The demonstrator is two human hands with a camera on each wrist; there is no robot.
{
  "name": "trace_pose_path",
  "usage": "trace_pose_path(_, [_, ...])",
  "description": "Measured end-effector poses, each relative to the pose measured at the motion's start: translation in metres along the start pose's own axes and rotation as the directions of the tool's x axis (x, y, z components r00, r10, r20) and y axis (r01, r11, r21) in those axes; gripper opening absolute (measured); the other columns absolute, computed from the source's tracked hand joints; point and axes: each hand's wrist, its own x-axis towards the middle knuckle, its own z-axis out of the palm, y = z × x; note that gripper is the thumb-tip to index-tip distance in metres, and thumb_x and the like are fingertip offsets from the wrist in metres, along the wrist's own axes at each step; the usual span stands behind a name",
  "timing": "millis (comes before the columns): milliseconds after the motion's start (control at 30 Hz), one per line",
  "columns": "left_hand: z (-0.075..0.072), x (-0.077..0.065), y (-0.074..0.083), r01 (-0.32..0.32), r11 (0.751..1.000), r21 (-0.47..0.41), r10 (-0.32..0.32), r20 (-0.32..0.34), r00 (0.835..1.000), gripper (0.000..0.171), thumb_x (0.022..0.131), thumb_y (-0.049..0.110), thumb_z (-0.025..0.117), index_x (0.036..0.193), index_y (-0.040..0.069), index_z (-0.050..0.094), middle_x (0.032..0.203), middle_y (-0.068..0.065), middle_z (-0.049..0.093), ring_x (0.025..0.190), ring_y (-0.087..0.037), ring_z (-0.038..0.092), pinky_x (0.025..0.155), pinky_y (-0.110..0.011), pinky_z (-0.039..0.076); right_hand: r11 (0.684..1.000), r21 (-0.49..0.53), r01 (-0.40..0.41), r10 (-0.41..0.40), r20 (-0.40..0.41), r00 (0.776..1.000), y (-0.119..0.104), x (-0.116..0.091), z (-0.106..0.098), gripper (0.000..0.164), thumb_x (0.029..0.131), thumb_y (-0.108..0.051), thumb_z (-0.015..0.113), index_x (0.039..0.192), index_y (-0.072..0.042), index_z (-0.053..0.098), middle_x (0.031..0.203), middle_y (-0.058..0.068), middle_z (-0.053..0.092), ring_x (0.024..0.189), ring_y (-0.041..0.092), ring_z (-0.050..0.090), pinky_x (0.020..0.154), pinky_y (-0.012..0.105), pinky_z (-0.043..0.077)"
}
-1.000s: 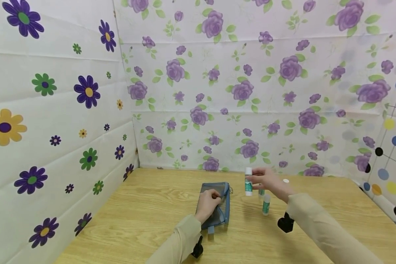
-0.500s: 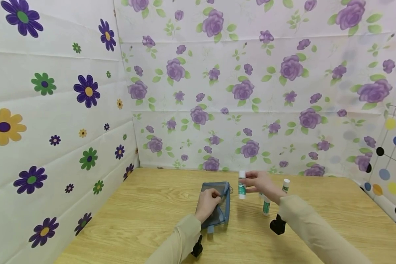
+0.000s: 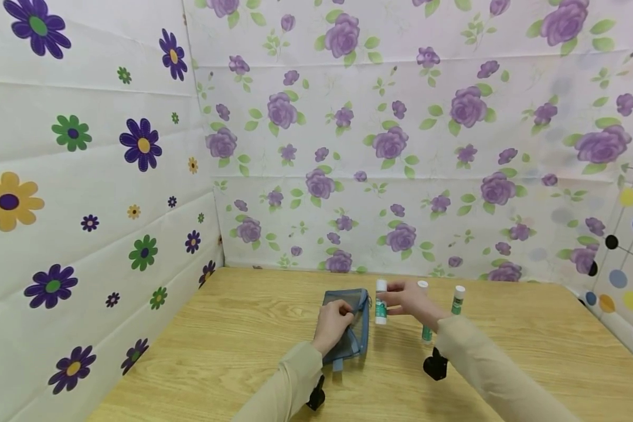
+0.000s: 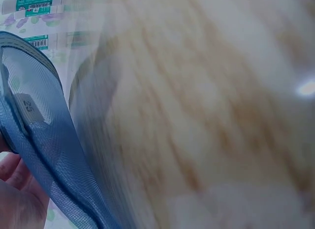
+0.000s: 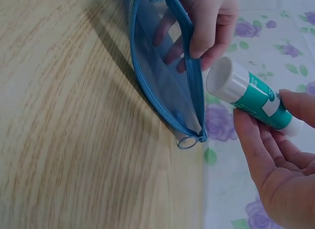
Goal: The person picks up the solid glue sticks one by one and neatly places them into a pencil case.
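Observation:
A blue mesh zip pouch [image 3: 364,331] lies on the table with its zipper undone. My left hand [image 3: 333,322] pinches one zippered edge between thumb and fingers; in the right wrist view this parts the mouth [image 5: 194,86] into a wide gap. My right hand [image 3: 412,302] holds a white and green glue stick [image 5: 263,101] between thumb and fingers, lifted above the table just right of the pouch. Its white end points toward the pouch mouth. In the left wrist view, the mesh [image 4: 74,170] covers part of the left hand [image 4: 22,199].
To the right stand more glue sticks, one [image 3: 457,302] near the right sleeve and another [image 3: 427,334] partly behind the right wrist. A white cap [image 3: 423,285] shows behind the right hand. Flowered sheets [image 3: 306,146] wall off the table's back and sides.
My right hand has carried the glue stick left and slightly down, up to the pouch's right side. The left hand keeps its hold on the pouch.

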Motion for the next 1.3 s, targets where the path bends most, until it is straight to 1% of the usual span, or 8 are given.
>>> trace_pose_path(133, [0.001,0.001,-0.002,-0.005,1.0,0.009,0.005,-0.009,1.0,0.01,0.082,0.001,0.059,0.09,0.0,0.066,0.073,0.003,0.057,0.062,-0.009,0.052,0.053,-0.026,0.043,1.0,0.014,-0.024,0.024,-0.028,0.999,0.002,0.002,0.005,0.04,0.087,-0.01,0.06,0.116,0.013,0.047,0.103,0.019,0.055,0.086,0.028,0.058,0.072,0.039,0.048])
trace_pose_path(367, [0.001,0.002,-0.003,-0.01,1.0,0.018,0.01,-0.014,1.0,0.008,0.081,0.0,0.06,0.087,0.002,0.065,0.073,0.003,0.056,0.063,-0.009,0.051,0.054,-0.026,0.043,1.0,0.021,-0.015,0.016,-0.007,1.0,0.011,0.007,0.011,0.034,0.087,-0.009,0.059,0.11,0.015,0.05,0.097,0.02,0.057,0.081,0.027,0.06,0.072,0.041,0.048])
trace_pose_path(467, [0.001,0.002,-0.001,-0.017,1.0,0.025,0.017,-0.015,1.0,0.008,0.081,0.0,0.06,0.088,0.001,0.065,0.073,0.004,0.056,0.063,-0.009,0.051,0.055,-0.025,0.043,0.999,0.037,-0.022,0.023,-0.04,0.999,0.014,0.009,0.015,0.032,0.086,-0.007,0.06,0.107,0.015,0.051,0.092,0.017,0.059,0.077,0.026,0.06,0.07,0.041,0.049])
trace_pose_path(567, [0.001,0.003,-0.001,-0.021,0.999,0.031,0.022,-0.018,1.0,0.008,0.081,0.0,0.06,0.088,0.001,0.065,0.073,0.004,0.056,0.064,-0.009,0.051,0.055,-0.025,0.043,0.998,0.047,-0.031,0.034,-0.065,0.997,0.016,0.009,0.02,0.032,0.085,-0.006,0.061,0.106,0.016,0.051,0.091,0.018,0.059,0.075,0.026,0.06,0.07,0.042,0.049])
trace_pose_path(667, [0.001,0.002,-0.001,-0.019,0.999,0.038,0.02,-0.022,1.0,0.008,0.081,0.0,0.06,0.087,0.001,0.065,0.072,0.003,0.056,0.063,-0.009,0.051,0.055,-0.025,0.043,0.997,0.051,-0.055,0.059,-0.087,0.994,0.017,0.008,0.025,0.028,0.085,-0.005,0.062,0.103,0.014,0.052,0.089,0.018,0.059,0.072,0.025,0.06,0.072,0.044,0.048])
trace_pose_path(867, [0.001,0.0,0.0,-0.001,0.999,0.044,0.002,-0.027,1.0,0.008,0.08,0.0,0.061,0.086,0.001,0.065,0.072,0.003,0.056,0.063,-0.009,0.051,0.056,-0.025,0.043,0.992,0.044,-0.119,0.123,-0.096,0.988,0.02,0.006,0.033,0.017,0.083,-0.002,0.062,0.093,0.01,0.056,0.079,0.016,0.06,0.065,0.022,0.059,0.074,0.045,0.047])
trace_pose_path(1067, [0.002,0.003,-0.001,-0.003,0.999,0.048,0.005,-0.037,0.999,0.008,0.078,0.0,0.061,0.085,0.002,0.065,0.071,0.004,0.056,0.064,-0.008,0.051,0.056,-0.025,0.043,0.986,0.006,-0.166,0.165,-0.137,0.977,0.025,0.007,0.04,0.023,0.083,-0.003,0.063,0.099,0.013,0.058,0.078,0.015,0.061,0.066,0.022,0.06,0.072,0.044,0.048])
trace_pose_path(1300, [0.001,0.003,-0.001,0.0,0.999,0.051,0.002,-0.043,0.999,0.008,0.077,0.0,0.061,0.084,0.002,0.065,0.071,0.004,0.056,0.063,-0.008,0.051,0.056,-0.024,0.043,0.98,-0.014,-0.196,0.193,-0.136,0.972,0.026,0.006,0.047,0.024,0.083,-0.001,0.062,0.1,0.015,0.055,0.084,0.021,0.059,0.072,0.027,0.061,0.072,0.042,0.048])
